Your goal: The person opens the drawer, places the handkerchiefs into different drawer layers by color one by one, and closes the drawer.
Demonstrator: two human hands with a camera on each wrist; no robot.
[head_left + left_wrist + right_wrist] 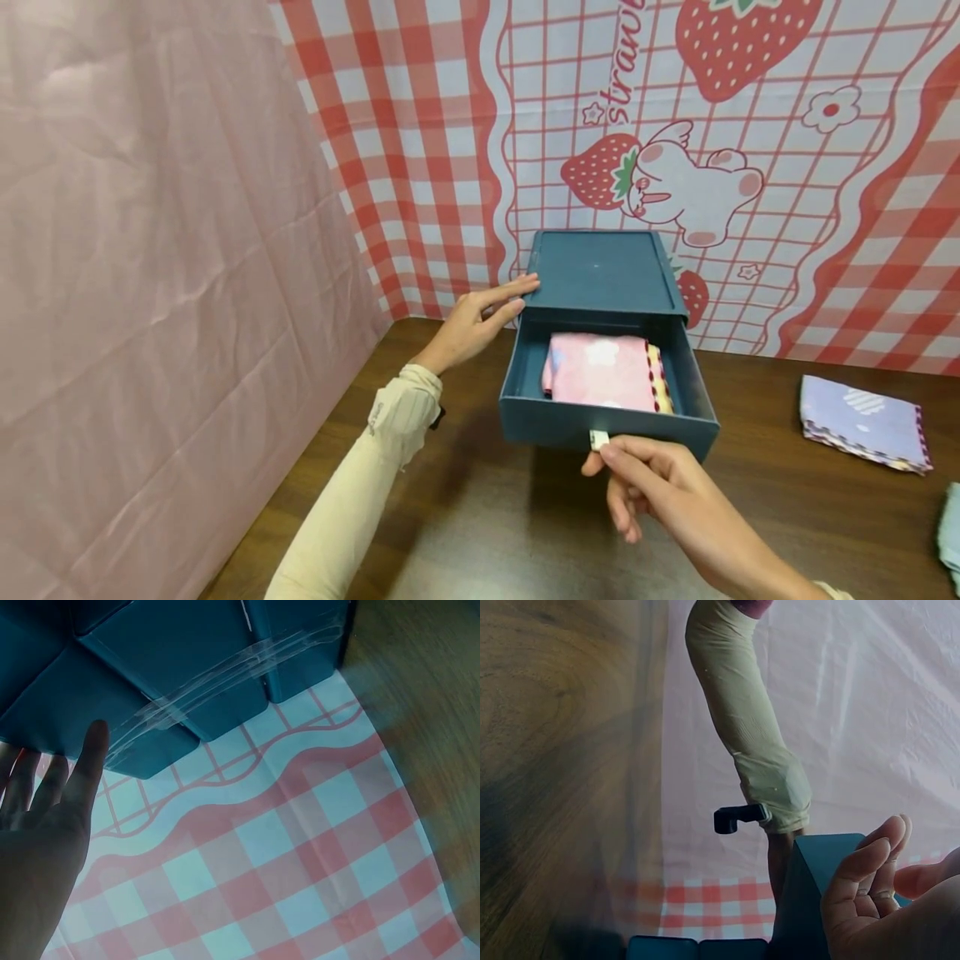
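A dark teal drawer box (600, 271) stands against the patterned cloth, its drawer (547, 421) pulled out toward me. Inside lies a folded pink cloth (600, 367) with a dark red and yellow edge. My right hand (667, 479) pinches a white tab (598, 439) on the drawer front between thumb and forefinger. On the box's left side rests my left hand (468, 329), fingers extended, their tips at the top edge. The left wrist view shows that hand (52, 817) against the box's side wall (195, 675), which has clear tape across it.
To the right on the wooden table (465, 533) lies a folded lavender cloth (862, 421). A pale green cloth (951, 533) is cut off by the right edge. Pink fabric (172, 250) hangs at the left; a red-and-white strawberry cloth (427, 150) hangs behind.
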